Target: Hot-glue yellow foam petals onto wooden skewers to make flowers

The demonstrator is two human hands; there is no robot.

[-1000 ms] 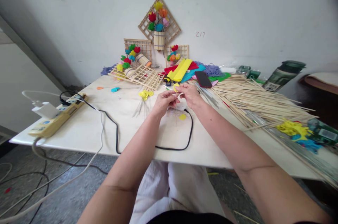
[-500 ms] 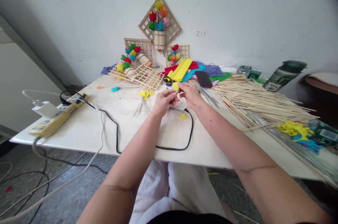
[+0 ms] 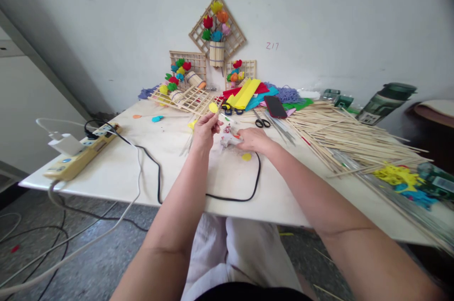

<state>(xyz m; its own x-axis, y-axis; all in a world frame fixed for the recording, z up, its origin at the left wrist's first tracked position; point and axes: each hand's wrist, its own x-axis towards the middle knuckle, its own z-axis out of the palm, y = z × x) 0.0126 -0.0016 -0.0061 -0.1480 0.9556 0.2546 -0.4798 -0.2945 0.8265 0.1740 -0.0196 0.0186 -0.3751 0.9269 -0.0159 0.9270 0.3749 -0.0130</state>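
Observation:
My left hand [image 3: 204, 132] is closed in a pinch on a yellow felt-like petal [image 3: 213, 107], raised above the table. To its right, my right hand [image 3: 254, 139] is closed around a white glue gun [image 3: 227, 139] with red patterning and an orange trigger. The gun lies low over the tabletop, and the fingers partly cover it. Just below it rests a second yellow petal [image 3: 247, 156], flat on the table. A yellow piece [image 3: 192, 124] on thin wires is partly hidden behind my left hand.
A black cord [image 3: 258, 178] loops across the white table [image 3: 184, 187]. A power strip [image 3: 81, 154] sits left. Scissors [image 3: 263, 123], a phone [image 3: 275, 107] and coloured sheets [image 3: 244, 94] lie behind. Bamboo sticks [image 3: 340, 135] spread right; lattice panels with flowers [image 3: 217, 31] stand at the wall.
My hands have separated. My left hand has moved left and up with the yellow petal, while my right hand has let it go, come down and taken hold of the glue gun.

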